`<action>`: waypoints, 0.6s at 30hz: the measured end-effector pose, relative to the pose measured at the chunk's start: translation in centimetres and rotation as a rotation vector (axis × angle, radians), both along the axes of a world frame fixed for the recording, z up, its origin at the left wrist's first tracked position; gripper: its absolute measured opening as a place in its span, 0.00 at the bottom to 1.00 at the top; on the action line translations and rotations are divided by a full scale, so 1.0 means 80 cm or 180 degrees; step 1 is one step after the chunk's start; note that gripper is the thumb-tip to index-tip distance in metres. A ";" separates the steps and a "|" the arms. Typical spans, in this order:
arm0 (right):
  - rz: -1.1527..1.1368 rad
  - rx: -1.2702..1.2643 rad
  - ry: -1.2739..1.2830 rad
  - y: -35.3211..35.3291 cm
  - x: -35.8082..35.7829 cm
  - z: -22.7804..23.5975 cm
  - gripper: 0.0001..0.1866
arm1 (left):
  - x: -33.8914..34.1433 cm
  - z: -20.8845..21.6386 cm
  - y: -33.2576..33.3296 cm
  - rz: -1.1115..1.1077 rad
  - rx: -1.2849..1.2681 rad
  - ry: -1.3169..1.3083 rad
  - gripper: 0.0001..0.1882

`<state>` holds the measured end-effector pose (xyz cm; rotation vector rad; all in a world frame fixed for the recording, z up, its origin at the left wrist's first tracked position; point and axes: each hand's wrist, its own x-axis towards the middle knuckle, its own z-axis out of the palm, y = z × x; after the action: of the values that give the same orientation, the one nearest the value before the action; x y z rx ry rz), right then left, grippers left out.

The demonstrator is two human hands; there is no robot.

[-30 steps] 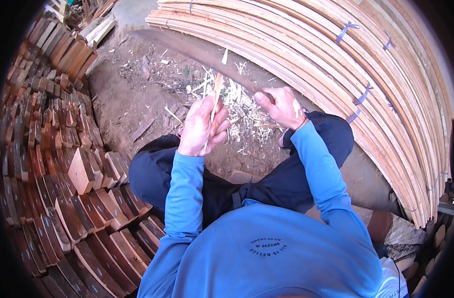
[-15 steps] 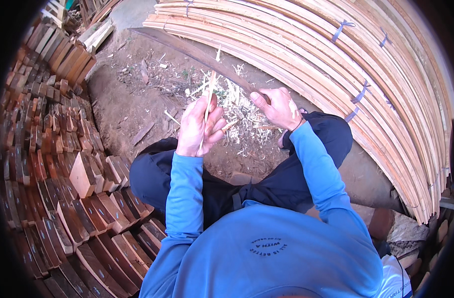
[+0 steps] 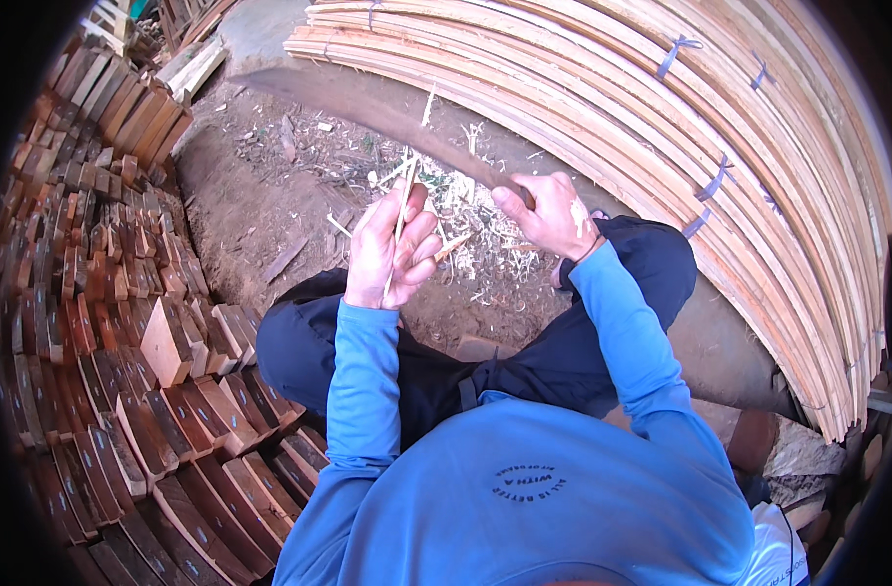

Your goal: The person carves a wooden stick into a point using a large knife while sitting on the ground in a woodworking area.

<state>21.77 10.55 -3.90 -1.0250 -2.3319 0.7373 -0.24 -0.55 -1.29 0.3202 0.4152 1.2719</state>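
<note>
Left hand (image 3: 395, 244) closed on a thin pale stick (image 3: 403, 210), thumb and fingers pinching it near its upper part, the lower end lying along the palm toward the wrist; the stick stands at a slight slant, top leaning right. Right hand (image 3: 551, 217) clamped round the handle of a long knife (image 3: 368, 114), thumb laid along it; a whitish patch (image 3: 579, 217) shows on the back of this hand, and a dark band at the wrist. The blade, blurred, runs from the right fist up and leftward, passing just beyond the stick's top; whether the two touch cannot be told. A pale sliver (image 3: 428, 105) shows past the blade, perhaps separate from the stick, not certain. Both hands are held apart, in front of the body, over bare earth (image 3: 236, 215) strewn with pale shavings (image 3: 475, 234), thickest between the two hands. Person seated, knees spread, in dark trousers (image 3: 304, 347) and a blue long-sleeved shirt (image 3: 436, 488). To the left, rows of brown wood blocks (image 3: 187, 508) packed close, some with paler faces. To the upper right, a bowed-looking stack of long boards (image 3: 602, 93), bound with bluish ties (image 3: 677, 56). Lower right edge: a white bag (image 3: 773, 547).
</note>
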 end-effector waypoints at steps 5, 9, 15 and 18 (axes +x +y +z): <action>0.0053 -0.0224 -0.0243 0.011 -0.006 0.015 0.37 | 0.001 -0.005 0.002 0.0118 -0.0138 0.0187 0.18; 0.0043 -0.0211 -0.0136 0.015 -0.001 0.010 0.37 | 0.004 -0.004 0.001 0.0046 -0.0075 0.0179 0.18; 0.0045 -0.0552 -0.0254 0.017 0.009 0.009 0.38 | 0.011 0.008 -0.001 0.0206 -0.0265 0.0326 0.17; 0.0254 -0.0375 -0.0003 0.012 0.011 0.006 0.37 | 0.008 0.002 -0.001 0.0183 -0.0131 0.0287 0.17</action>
<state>22.66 11.51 -3.38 -0.9862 -2.3656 0.9150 0.36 -0.62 -1.11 0.3338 0.5300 1.3064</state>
